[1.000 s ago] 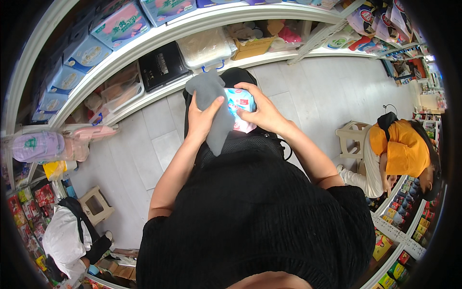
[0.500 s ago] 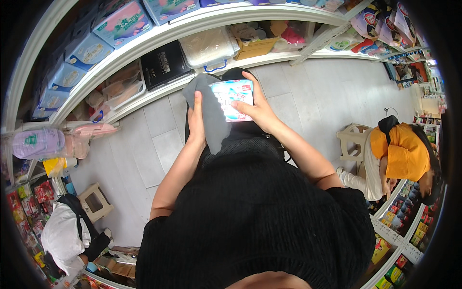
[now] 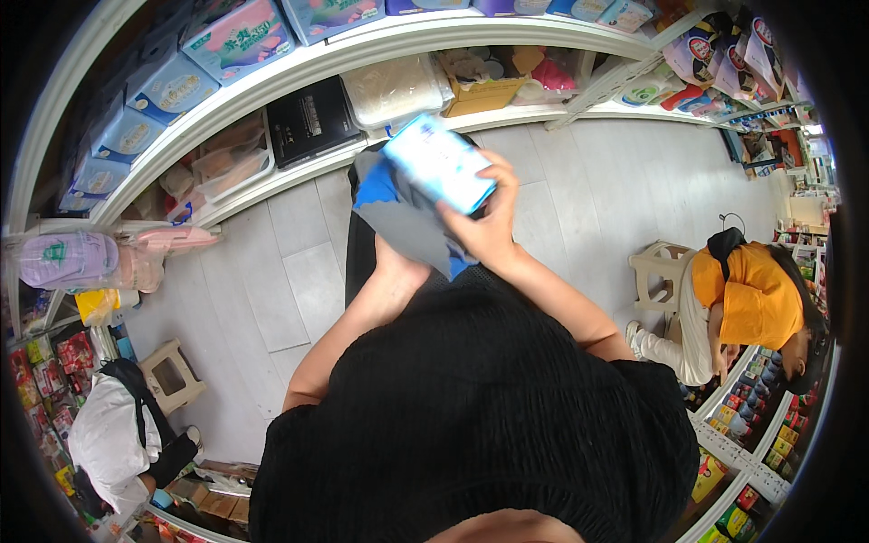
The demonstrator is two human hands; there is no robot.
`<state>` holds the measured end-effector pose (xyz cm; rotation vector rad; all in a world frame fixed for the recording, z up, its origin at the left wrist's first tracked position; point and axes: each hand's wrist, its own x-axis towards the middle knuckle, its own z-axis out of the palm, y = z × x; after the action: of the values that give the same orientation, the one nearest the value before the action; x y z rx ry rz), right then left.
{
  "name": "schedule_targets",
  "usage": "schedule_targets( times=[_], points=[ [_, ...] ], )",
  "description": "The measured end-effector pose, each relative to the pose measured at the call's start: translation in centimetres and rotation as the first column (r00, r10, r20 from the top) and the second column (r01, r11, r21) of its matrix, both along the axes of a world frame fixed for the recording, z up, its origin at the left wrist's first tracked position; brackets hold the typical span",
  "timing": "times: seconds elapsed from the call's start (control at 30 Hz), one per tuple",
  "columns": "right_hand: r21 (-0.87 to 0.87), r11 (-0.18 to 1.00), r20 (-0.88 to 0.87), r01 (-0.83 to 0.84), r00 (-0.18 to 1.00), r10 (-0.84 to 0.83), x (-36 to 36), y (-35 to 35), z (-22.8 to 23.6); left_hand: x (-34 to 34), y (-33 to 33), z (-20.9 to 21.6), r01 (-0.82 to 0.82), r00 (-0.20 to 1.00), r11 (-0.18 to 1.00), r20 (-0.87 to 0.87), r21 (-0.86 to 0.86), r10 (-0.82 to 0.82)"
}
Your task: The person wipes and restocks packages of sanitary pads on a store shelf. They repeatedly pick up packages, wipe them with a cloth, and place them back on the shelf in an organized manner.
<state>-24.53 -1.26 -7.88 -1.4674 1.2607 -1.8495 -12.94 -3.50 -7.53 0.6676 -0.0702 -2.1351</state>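
In my right hand [image 3: 489, 213], fingers and thumb close round the right end of a soft-looking, light blue and white package [image 3: 439, 163]. The package is tilted up to the left and smeared by motion, so its kind is unclear. Just below and left of it, a grey cloth with blue patches [image 3: 407, 226] lies over my left hand [image 3: 398, 269]. That hand supports the cloth from below, its fingers hidden underneath. Package and cloth overlap in this view; whether they touch I cannot tell. Both are above my lap.
Ahead runs a white shelf [image 3: 380, 68] with blue and pink packs above, and a black box [image 3: 310, 122] and a plastic bin [image 3: 394, 90] below. A person in orange [image 3: 760, 290] bends beside a stool [image 3: 656, 276] at right. Another in white [image 3: 113, 443] crouches near a stool [image 3: 172, 376] at left.
My right hand has turned and raised the package, so a light blue side shows instead of the pink-printed one. My left hand has slid beneath the cloth, and blue patches now show on it.
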Motion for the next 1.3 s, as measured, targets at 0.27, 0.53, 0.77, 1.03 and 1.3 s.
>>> schedule_targets(
  times=[0.27,0.53,0.77,1.03,1.3],
  points=[
    [0.439,0.861,0.263,-0.256,0.953,0.149,-0.5,-0.3,3.4,-0.1,-0.8,-0.1,0.141,0.832,0.806,0.51,-0.575,0.218],
    [0.414,0.847,0.586,-0.335,0.81,0.034,-0.8,-1.8,3.9,-0.9,0.9,-2.0,0.248,0.624,0.789,0.716,-0.562,0.314],
    [0.432,0.837,0.552,-0.336,0.832,0.049,-0.8,-2.6,5.1,-0.6,0.8,-1.2,0.2,0.681,0.758,0.644,-0.621,0.348],
    [0.403,0.572,0.801,-0.715,0.578,0.157,-2.6,-1.4,5.3,2.4,-4.0,0.7,0.191,0.929,0.97,0.347,-0.15,-0.13],
    [0.26,0.831,0.862,-0.491,0.506,0.029,-3.2,-3.8,5.0,0.2,0.0,0.7,0.383,0.792,0.867,0.597,-0.318,-0.131]
  ],
)
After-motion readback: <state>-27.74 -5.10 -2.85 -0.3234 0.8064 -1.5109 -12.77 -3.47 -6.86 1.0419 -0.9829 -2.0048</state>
